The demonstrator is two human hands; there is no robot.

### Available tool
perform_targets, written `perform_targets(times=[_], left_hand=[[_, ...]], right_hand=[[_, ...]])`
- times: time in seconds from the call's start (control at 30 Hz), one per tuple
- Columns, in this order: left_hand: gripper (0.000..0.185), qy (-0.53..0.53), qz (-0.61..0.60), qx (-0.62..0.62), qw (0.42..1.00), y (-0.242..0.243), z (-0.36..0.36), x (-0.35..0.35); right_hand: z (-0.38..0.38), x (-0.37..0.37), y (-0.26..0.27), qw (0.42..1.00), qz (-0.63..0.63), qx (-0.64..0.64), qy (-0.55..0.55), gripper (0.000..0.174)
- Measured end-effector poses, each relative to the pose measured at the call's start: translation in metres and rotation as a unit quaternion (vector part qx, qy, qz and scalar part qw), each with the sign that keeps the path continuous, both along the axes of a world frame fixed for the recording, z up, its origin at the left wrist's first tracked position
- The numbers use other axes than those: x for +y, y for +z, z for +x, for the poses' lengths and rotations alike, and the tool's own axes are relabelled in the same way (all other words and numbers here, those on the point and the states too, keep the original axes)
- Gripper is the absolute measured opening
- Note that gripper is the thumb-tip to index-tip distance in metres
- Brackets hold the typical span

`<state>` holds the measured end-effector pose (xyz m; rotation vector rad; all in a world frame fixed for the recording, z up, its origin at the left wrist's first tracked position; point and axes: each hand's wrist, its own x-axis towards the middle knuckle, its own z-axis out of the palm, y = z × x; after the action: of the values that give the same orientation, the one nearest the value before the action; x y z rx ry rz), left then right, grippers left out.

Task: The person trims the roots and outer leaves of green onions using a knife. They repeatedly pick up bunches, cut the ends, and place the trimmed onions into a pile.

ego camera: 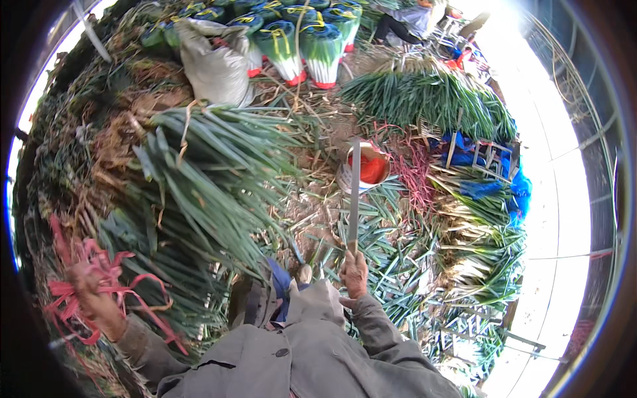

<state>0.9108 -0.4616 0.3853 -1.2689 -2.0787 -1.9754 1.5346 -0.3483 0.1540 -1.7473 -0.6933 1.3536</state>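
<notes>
My left hand, slightly blurred, is out at the left with a tangle of pink plastic strips in its grip; loose ends trail down past the wrist. In front of my body, my right hand grasps a long straight-bladed knife by its handle. The blade points away from me, and its far part crosses in front of a white bucket with red material inside. Between the hands, a big pile of long green onions or leeks lies at the left, leaves towards the middle.
Upright bundles wrapped with yellow ties stand at the back beside a pale woven sack. More onions lie back right. Pink strips, pale-stemmed onions and blue plastic are at right. Cut leaves litter the ground. Another person sits far back.
</notes>
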Motion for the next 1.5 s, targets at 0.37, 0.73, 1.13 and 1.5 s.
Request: perform_targets(times=[0.37,0.73,1.13,1.5], left_hand=[[0.021,-0.377,-0.226,-0.349,0.828,-0.094,0.31,0.296],[0.02,-0.496,-0.312,-0.505,0.634,-0.125,0.393,0.504],[0.029,-0.536,-0.267,-0.549,0.584,-0.111,0.448,0.639],[0.031,-0.488,-0.288,-0.338,0.752,-0.094,0.377,0.662]], right_hand=[[0.131,0.157,-0.133,0.982,-0.092,-0.162,0.015,0.026],[0.114,0.384,-0.039,0.916,-0.129,-0.346,0.157,0.051],[-0.049,0.448,0.092,0.879,-0.029,0.449,0.158,0.069],[0.101,0.589,0.052,0.956,0.229,0.174,-0.054,0.03]])
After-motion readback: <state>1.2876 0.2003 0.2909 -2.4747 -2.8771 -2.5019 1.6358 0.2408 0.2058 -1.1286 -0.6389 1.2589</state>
